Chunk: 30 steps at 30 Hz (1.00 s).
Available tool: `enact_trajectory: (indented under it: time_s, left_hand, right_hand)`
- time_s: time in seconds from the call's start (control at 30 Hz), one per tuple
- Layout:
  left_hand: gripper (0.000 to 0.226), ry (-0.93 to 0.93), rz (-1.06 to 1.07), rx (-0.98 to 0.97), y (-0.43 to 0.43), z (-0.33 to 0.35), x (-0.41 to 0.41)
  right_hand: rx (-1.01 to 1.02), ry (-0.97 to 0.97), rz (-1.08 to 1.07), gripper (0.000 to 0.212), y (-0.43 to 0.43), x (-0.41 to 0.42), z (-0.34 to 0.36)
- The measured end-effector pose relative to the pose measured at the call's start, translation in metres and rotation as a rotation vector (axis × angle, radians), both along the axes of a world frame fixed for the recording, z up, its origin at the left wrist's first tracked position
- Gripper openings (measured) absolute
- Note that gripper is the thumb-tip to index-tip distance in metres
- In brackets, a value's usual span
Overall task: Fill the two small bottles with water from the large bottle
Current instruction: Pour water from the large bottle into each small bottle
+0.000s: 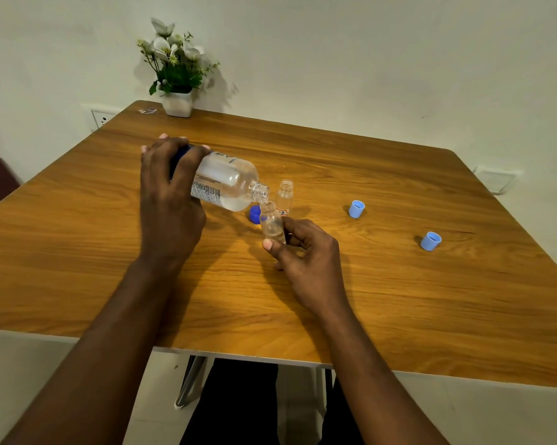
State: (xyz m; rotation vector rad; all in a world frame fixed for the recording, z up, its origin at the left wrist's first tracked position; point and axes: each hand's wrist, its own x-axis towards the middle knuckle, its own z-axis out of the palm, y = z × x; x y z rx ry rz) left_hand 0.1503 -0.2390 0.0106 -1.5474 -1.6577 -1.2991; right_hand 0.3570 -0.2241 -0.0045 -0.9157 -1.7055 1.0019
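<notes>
Wooden tabletop [399,284]: left hand [171,200] grips tilted large clear plastic bottle [229,184], right hand [306,252] pinches small clear bottle [272,223] (1st fill, judged underway); next req. steady mouth alignment.

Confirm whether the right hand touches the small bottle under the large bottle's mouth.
Touching. The head view shows the right hand pinching that small bottle near its base between thumb and fingers, below the large bottle.

A wooden table [399,300] is set against a pale wall [367,59]. A potted plant [176,75] is placed at its 11 o'clock corner. A wall socket [99,118] is seen at 10 o'clock, a wall plate [498,179] at 2 o'clock.
</notes>
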Motion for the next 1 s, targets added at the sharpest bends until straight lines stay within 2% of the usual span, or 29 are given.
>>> enact_trajectory:
  time_s: [1.0]
  left_hand:
    - [0.053,-0.009,0.005,-0.011,-0.0004,0.0005,0.0002]
  right_hand:
    - [0.003,0.026,0.012,0.034,0.0004,-0.0005,-0.0015]
